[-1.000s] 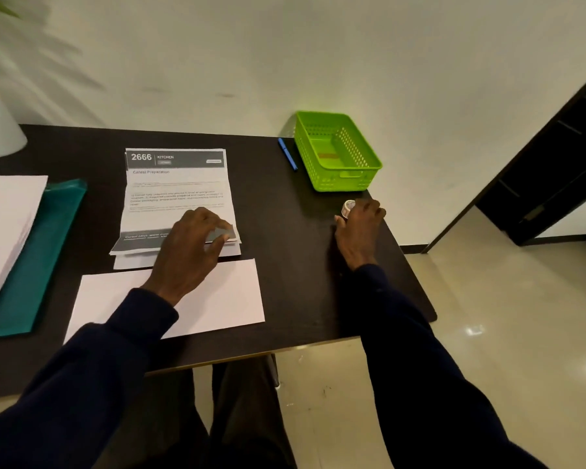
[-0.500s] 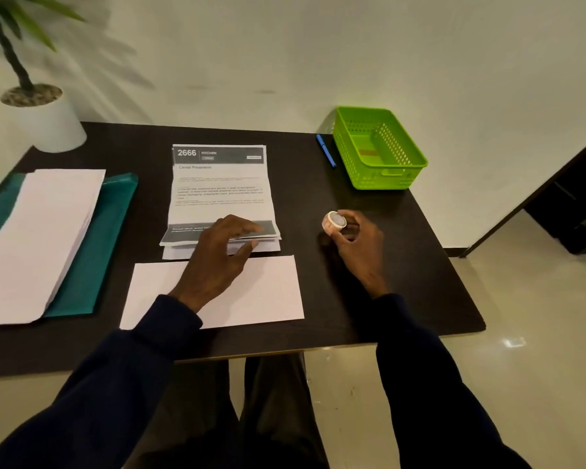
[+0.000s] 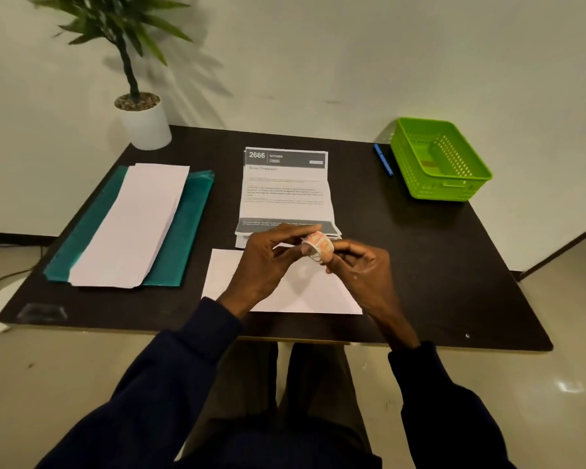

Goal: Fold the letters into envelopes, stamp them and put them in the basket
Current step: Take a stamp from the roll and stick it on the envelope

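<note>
A small roll of stamps (image 3: 317, 246) is held above the white envelope (image 3: 318, 296) at the table's front. My right hand (image 3: 359, 265) grips the roll from the right. My left hand (image 3: 268, 258) reaches it from the left, fingertips pinching at the roll's edge. Behind my hands lies a stack of printed letters (image 3: 285, 191), headed "2666 KITCHEN". The green basket (image 3: 454, 191) stands at the table's far right; something flat and pale lies in its bottom.
More white envelopes (image 3: 132, 225) lie on a teal folder (image 3: 190, 231) at the left. A potted plant (image 3: 142, 120) stands at the back left corner. A blue pen (image 3: 383, 160) lies beside the basket. The dark table (image 3: 437, 265) ends close to my body.
My right hand picked up the stamp roll from near the basket and carried it left over the envelope. My left hand left the letters and met the roll. My head turned left.
</note>
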